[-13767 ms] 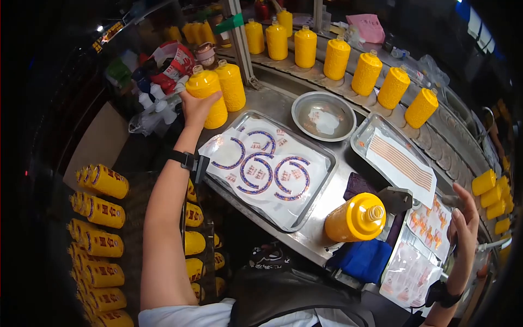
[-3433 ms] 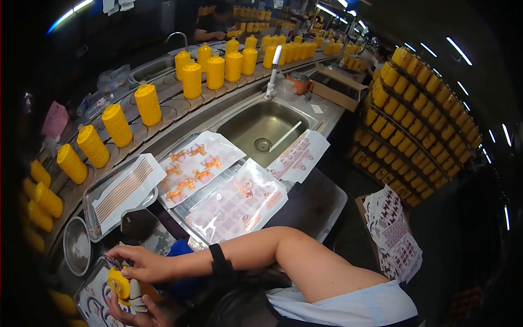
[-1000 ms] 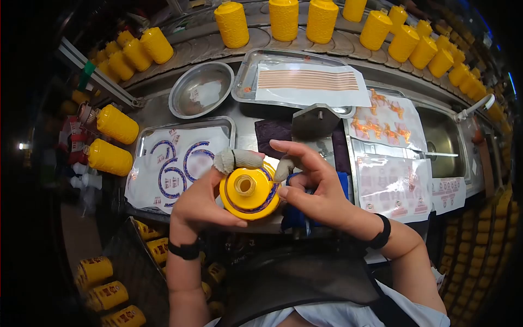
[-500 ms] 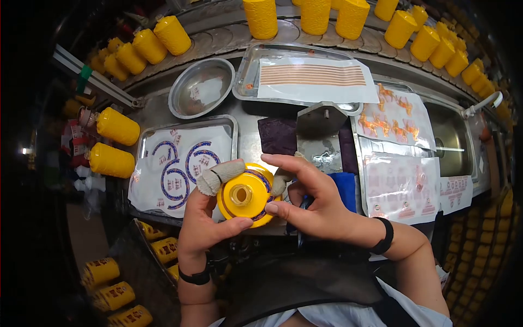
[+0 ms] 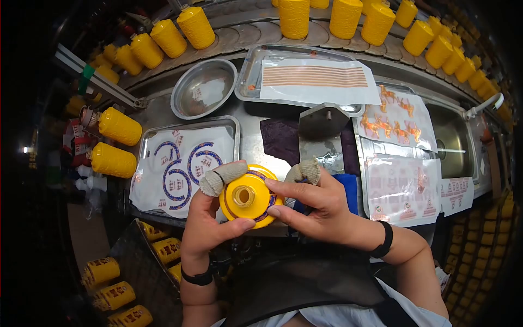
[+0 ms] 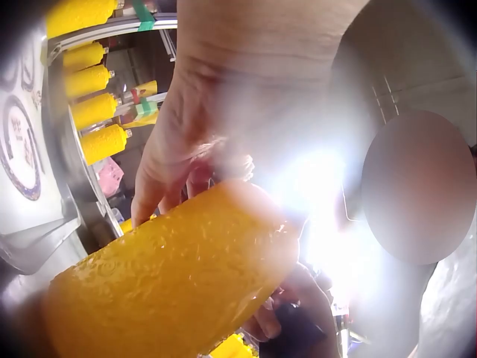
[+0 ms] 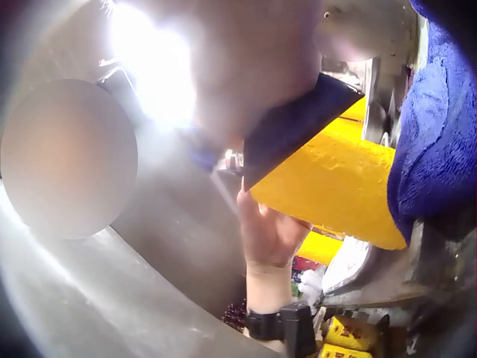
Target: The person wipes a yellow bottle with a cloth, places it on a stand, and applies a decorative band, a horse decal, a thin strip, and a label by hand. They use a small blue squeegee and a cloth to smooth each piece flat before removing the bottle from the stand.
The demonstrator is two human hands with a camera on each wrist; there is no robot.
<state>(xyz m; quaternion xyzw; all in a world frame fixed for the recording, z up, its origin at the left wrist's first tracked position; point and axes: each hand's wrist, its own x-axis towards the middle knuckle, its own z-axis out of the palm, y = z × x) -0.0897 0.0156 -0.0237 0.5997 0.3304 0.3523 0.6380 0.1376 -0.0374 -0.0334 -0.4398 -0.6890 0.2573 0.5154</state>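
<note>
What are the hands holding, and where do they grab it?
The left hand and right hand hold the yellow bottle, fingers round its shoulder near the neck.

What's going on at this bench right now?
A person holds a yellow textured bottle with its open mouth toward the head camera. The left hand grips its side; the right hand pinches its shoulder, where a blue ring decal sits. A white sheet of blue ring decals lies in the steel tray behind.
</note>
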